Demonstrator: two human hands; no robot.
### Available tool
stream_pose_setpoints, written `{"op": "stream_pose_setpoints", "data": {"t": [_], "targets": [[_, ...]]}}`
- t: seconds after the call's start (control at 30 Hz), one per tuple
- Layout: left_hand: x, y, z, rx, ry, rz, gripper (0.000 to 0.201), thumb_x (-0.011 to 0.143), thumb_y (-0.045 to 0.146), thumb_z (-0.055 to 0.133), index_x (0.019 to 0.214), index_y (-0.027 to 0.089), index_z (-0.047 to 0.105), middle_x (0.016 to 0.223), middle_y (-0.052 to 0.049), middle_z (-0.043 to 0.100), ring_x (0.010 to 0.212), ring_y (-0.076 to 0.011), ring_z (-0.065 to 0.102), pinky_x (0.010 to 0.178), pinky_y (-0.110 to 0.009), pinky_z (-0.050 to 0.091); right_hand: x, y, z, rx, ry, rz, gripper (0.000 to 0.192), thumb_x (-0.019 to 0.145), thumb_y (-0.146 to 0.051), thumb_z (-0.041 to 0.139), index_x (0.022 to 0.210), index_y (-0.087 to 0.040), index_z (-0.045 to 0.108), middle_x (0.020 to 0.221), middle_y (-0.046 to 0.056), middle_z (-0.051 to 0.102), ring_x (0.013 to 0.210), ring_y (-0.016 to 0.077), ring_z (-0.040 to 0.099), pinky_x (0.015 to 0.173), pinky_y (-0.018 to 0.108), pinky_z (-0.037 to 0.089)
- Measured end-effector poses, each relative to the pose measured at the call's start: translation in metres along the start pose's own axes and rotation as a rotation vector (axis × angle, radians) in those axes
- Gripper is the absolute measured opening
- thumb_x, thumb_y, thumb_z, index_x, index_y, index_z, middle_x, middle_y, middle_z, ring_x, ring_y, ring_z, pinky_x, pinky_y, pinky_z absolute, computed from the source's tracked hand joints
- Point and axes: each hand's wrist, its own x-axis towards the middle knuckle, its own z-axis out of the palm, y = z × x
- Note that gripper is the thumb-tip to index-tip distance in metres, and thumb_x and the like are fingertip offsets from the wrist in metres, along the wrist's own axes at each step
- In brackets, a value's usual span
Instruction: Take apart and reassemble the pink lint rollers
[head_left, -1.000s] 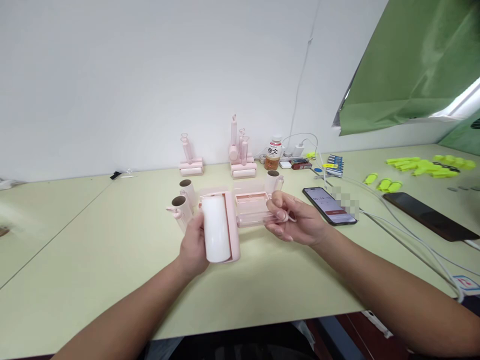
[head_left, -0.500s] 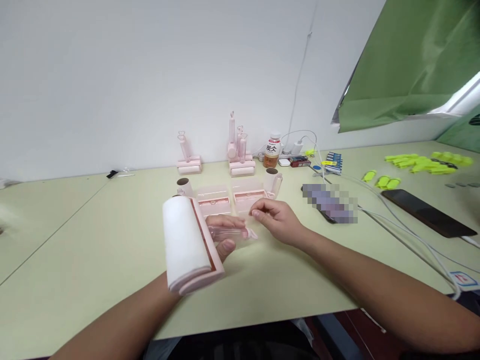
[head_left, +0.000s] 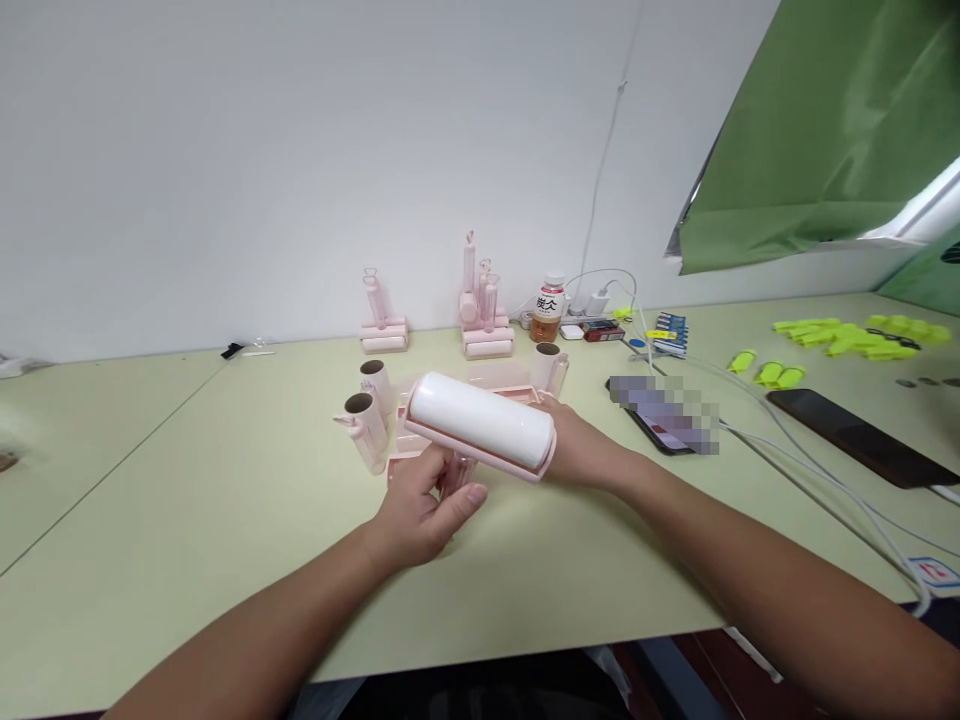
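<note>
The left hand (head_left: 420,507) grips the clear handle (head_left: 461,472) of a lint roller (head_left: 480,425), white roll (head_left: 487,412) seated, above the tabletop (head_left: 187,490); the right hand (head_left: 577,440), partly hidden behind, shows no readable grip; assembled rollers (head_left: 487,337) stand far, loose rolls (head_left: 362,408) unfitted left and right.

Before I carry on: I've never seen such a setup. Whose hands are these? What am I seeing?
No machine: this is a person working bare-handed, seen by one head-worn camera facing forward and down. The left hand grips the clear pink plastic handle of a pink roller tool with a white cylinder. The right hand is partly hidden behind it, so I can't tell what it holds. On the pale green table stand white rolls with brown cores and a white-labelled brown bottle; a black phone and neon-yellow pieces lie further right.
</note>
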Motion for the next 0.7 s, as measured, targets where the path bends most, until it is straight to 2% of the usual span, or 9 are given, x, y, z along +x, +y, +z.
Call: {"op": "stream_pose_setpoints", "data": {"t": [0.07, 0.1, 0.17, 0.23, 0.3, 0.43, 0.53, 0.7], "targets": [[0.001, 0.0, 0.0, 0.006, -0.019, -0.066, 0.027, 0.086, 0.039, 0.057, 0.071, 0.02, 0.044, 0.058, 0.005, 0.041, 0.051, -0.0093, 0.038, 0.051, -0.023, 0.031, -0.001, -0.003, -0.01, 0.147, 0.007, 0.022, 0.042, 0.077, -0.033, 0.07, 0.118, -0.026, 0.066, 0.117, 0.007, 0.069, 0.108, 0.0307, 0.061, 0.094, 0.045, 0.047], [0.001, 0.0, 0.0, 0.01, -0.034, -0.095, 0.026, 0.086, 0.039, 0.057, 0.072, 0.02, 0.044, 0.058, 0.005, 0.041, 0.052, -0.0093, 0.037, 0.051, -0.023, 0.03, -0.002, -0.005, -0.015, 0.229, 0.057, 0.067, 0.042, 0.078, -0.035, 0.069, 0.119, -0.025, 0.065, 0.118, 0.008, 0.068, 0.109, 0.0305, 0.061, 0.093, 0.045, 0.047], [0.001, -0.001, 0.0, 0.017, -0.06, -0.141, 0.028, 0.085, 0.04, 0.057, 0.071, 0.02, 0.044, 0.058, 0.005, 0.04, 0.053, -0.0093, 0.036, 0.052, -0.023, 0.029, -0.002, -0.006, -0.026, 0.408, 0.242, 0.187, 0.042, 0.08, -0.04, 0.067, 0.119, -0.023, 0.062, 0.117, 0.008, 0.068, 0.106, 0.029, 0.062, 0.091, 0.043, 0.049], [0.0, -0.003, 0.001, 0.026, -0.087, -0.176, 0.031, 0.084, 0.041, 0.059, 0.069, 0.02, 0.042, 0.058, 0.005, 0.038, 0.054, -0.0095, 0.036, 0.053, -0.023, 0.028, -0.002, -0.006, -0.034, 0.632, 0.422, 0.248, 0.043, 0.082, -0.046, 0.065, 0.119, -0.023, 0.06, 0.114, 0.008, 0.068, 0.101, 0.0271, 0.064, 0.085, 0.04, 0.051], [0.001, -0.004, 0.002, 0.034, -0.126, -0.217, 0.033, 0.083, 0.042, 0.06, 0.068, 0.02, 0.041, 0.058, 0.006, 0.038, 0.054, -0.0096, 0.036, 0.053, -0.023, 0.027, -0.003, -0.008, -0.04, 0.831, 0.498, 0.233, 0.046, 0.082, -0.051, 0.064, 0.118, -0.024, 0.059, 0.112, 0.008, 0.068, 0.097, 0.0261, 0.065, 0.08, 0.039, 0.053], [0.002, -0.004, 0.005, 0.083, -0.185, -0.28, 0.03, 0.082, 0.044, 0.062, 0.071, 0.019, 0.047, 0.057, 0.006, 0.041, 0.054, -0.0099, 0.039, 0.053, -0.023, 0.027, -0.007, -0.015, -0.04, 0.927, 0.432, 0.173, 0.045, 0.079, -0.051, 0.069, 0.115, -0.024, 0.061, 0.112, 0.007, 0.068, 0.097, 0.0258, 0.064, 0.08, 0.038, 0.052], [0.003, -0.002, 0.005, 0.121, -0.215, -0.311, 0.029, 0.081, 0.046, 0.062, 0.077, 0.018, 0.054, 0.057, 0.006, 0.043, 0.054, -0.0104, 0.041, 0.053, -0.023, 0.027, -0.009, -0.024, -0.038, 0.854, 0.355, 0.13, 0.044, 0.081, -0.049, 0.069, 0.116, -0.024, 0.062, 0.11, 0.008, 0.068, 0.098, 0.0255, 0.063, 0.081, 0.036, 0.051], [0.002, -0.001, 0.004, 0.153, -0.242, -0.353, 0.029, 0.082, 0.046, 0.061, 0.081, 0.018, 0.058, 0.058, 0.006, 0.046, 0.054, -0.0104, 0.041, 0.053, -0.023, 0.028, -0.011, -0.03, -0.038, 0.745, 0.327, 0.102, 0.045, 0.081, -0.05, 0.069, 0.116, -0.022, 0.062, 0.109, 0.009, 0.069, 0.099, 0.0268, 0.063, 0.082, 0.038, 0.051]]}}
